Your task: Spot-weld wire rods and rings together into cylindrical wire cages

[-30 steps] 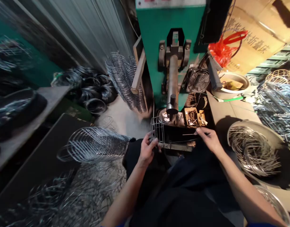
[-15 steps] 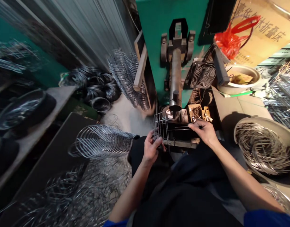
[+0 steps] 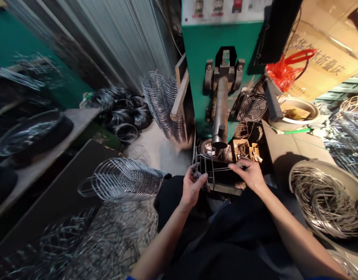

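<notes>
My left hand [image 3: 193,186] is closed on the left side of a small wire frame [image 3: 206,167], below the machine's round metal arm [image 3: 220,112]. Thin wire rods [image 3: 221,169] run from the frame's side to my right hand [image 3: 247,173], whose thumb and fingers pinch their right end. The fingertips of my right hand partly hide the rod ends. The green machine [image 3: 202,42] stands in front of both hands.
Stacked wire loops [image 3: 126,181] lie left of my knee, with more nested wire [image 3: 164,101] behind. At the right is a basin [image 3: 301,165] of bent wires. Small yellow boxes [image 3: 240,149] sit beyond my right hand. A fan guard [image 3: 253,105] is beside the machine.
The view has tilted up, showing the machine's switch panel. The wire frame and both hands have come slightly closer together, with the rods still between them.
</notes>
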`<state>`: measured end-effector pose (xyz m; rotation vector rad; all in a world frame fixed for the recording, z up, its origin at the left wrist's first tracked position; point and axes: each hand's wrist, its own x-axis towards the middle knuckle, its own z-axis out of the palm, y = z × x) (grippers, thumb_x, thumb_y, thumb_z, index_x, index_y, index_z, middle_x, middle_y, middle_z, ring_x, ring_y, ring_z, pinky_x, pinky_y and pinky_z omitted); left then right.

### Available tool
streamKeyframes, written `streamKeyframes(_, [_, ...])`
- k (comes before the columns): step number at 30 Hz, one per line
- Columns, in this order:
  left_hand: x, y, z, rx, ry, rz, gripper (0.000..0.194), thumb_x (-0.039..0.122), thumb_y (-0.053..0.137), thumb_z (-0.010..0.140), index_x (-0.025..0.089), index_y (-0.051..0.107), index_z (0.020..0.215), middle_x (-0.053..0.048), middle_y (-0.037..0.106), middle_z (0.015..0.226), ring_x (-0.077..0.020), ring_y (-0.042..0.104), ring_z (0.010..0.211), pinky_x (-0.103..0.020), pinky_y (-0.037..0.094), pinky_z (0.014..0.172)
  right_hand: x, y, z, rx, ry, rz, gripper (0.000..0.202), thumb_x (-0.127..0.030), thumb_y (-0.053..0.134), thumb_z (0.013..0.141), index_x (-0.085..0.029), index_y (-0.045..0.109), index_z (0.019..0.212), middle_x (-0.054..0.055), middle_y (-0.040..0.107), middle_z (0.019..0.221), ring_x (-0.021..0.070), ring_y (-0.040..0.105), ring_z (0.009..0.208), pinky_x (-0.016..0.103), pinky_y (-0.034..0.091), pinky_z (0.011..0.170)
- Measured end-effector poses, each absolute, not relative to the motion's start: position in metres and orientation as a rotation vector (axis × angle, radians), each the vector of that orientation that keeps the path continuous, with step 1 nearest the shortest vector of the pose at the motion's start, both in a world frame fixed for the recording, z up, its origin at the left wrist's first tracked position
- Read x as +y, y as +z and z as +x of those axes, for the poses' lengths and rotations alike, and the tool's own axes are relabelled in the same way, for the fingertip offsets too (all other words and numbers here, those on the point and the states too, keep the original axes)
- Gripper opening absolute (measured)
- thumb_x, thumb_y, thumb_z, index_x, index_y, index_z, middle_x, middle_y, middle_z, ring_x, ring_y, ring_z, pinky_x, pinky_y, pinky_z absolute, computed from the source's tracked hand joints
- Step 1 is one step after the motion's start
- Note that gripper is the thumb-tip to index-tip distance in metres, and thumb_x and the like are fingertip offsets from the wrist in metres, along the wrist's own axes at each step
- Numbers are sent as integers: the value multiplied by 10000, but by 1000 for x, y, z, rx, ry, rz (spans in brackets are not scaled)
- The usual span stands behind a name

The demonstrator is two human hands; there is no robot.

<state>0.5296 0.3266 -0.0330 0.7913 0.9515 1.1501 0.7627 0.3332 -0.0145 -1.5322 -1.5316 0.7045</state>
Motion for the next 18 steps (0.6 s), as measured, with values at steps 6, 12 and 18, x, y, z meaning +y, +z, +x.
streamKeyframes(6, [334,-42,532,987,1182,759,675,385,853,700,197,514,1253,82,522,660,-69,523,480,-214,493,493,340,-20,765,-1548,684,-1521,508,-606,678,829,-192,532,572,-13,457,593,144,410,585,290,326,575])
streamKeyframes(12, [340,-41,538,934,1181,726,656,409,836,712,198,507,1238,93,505,650,-79,516,447,-234,517,441,348,-22,770,-1558,700,-1496,515,-581,688,835,-196,481,562,-23,441,588,142,402,586,293,322,582])
streamKeyframes(18, [348,-38,545,905,1158,722,622,419,825,721,200,497,1203,95,521,645,-88,519,411,-261,534,410,355,-17,772,-1548,707,-1525,499,-591,689,826,-193,521,577,1,517,629,157,450,615,294,344,597])
